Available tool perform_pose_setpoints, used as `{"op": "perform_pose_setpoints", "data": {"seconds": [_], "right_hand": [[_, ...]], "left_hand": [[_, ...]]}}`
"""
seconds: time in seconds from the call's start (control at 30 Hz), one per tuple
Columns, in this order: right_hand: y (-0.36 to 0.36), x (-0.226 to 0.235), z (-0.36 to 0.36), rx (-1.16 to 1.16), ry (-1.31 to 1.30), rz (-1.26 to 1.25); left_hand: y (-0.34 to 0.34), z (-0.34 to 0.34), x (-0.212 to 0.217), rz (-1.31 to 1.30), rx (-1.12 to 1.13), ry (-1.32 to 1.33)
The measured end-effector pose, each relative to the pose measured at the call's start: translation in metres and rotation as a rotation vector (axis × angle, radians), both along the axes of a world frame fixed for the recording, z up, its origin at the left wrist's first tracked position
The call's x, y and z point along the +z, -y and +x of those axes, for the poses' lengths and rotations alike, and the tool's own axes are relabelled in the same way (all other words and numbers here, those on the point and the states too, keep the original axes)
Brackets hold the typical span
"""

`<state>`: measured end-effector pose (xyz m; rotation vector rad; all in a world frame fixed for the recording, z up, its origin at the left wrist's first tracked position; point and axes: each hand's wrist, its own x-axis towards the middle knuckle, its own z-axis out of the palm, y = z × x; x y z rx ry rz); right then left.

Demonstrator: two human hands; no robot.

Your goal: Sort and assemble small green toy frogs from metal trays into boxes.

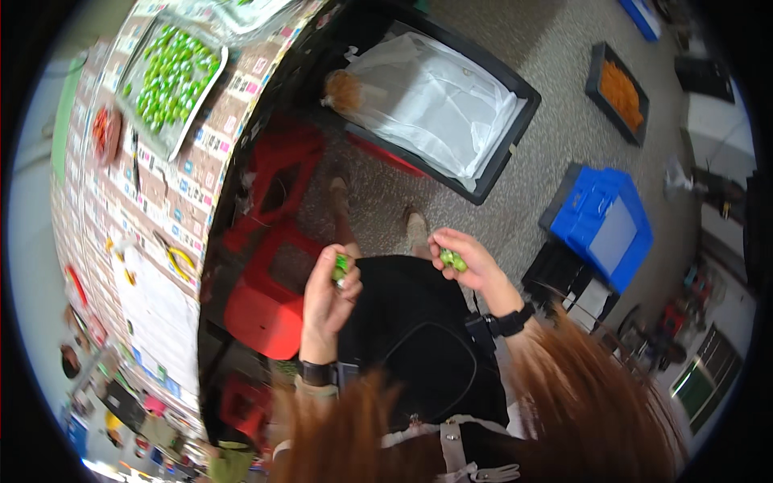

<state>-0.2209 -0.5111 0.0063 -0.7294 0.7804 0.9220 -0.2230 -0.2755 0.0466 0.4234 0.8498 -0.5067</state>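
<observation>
My left hand (328,296) is closed around a small green piece (341,266) with a pale end, held above my black apron (419,338). My right hand (467,259) pinches two small green round pieces (452,259) between its fingertips, a little to the right of the left hand. Both wrists wear black bands. A tray (211,84) full of many similar green round pieces lies on the table at the upper left, far from both hands.
A patterned table (161,209) runs down the left, with yellow-handled pliers (179,261) on it. Red stools (270,310) stand beside it. A black crate with a clear bag liner (451,105), a blue bin (600,221) and a black tray of orange pieces (620,92) sit on the floor.
</observation>
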Motion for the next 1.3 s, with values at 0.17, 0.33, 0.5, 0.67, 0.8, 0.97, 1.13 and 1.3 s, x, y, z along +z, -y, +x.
{"op": "perform_pose_setpoints", "data": {"seconds": [0.17,0.33,0.5,0.67,0.8,0.97,1.13,1.3], "right_hand": [[0.019,0.001,-0.016,0.041,-0.039,-0.044],[0.026,-0.027,-0.033,0.047,-0.055,-0.095],[0.022,-0.045,-0.045,0.086,0.061,-0.314],[0.019,-0.069,-0.036,0.261,0.428,-0.639],[0.022,-0.097,-0.048,0.383,0.574,-0.677],[0.022,-0.149,-0.08,0.413,0.438,-0.511],[0.02,-0.201,-0.069,0.318,0.459,-0.362],[0.042,-0.272,-0.054,0.089,0.465,-0.439]], "left_hand": [[0.043,-0.06,-0.003,-0.13,0.134,-0.026],[0.056,-0.101,-0.03,-0.07,0.226,-0.022],[0.062,-0.158,-0.085,0.024,0.282,0.007],[0.083,-0.187,-0.159,-0.011,0.391,-0.058],[0.101,-0.174,-0.221,0.028,0.424,-0.04],[0.127,-0.16,-0.263,0.071,0.401,0.005],[0.078,-0.139,-0.307,0.15,0.351,0.087],[0.055,-0.051,-0.349,0.406,0.09,0.309]]}}
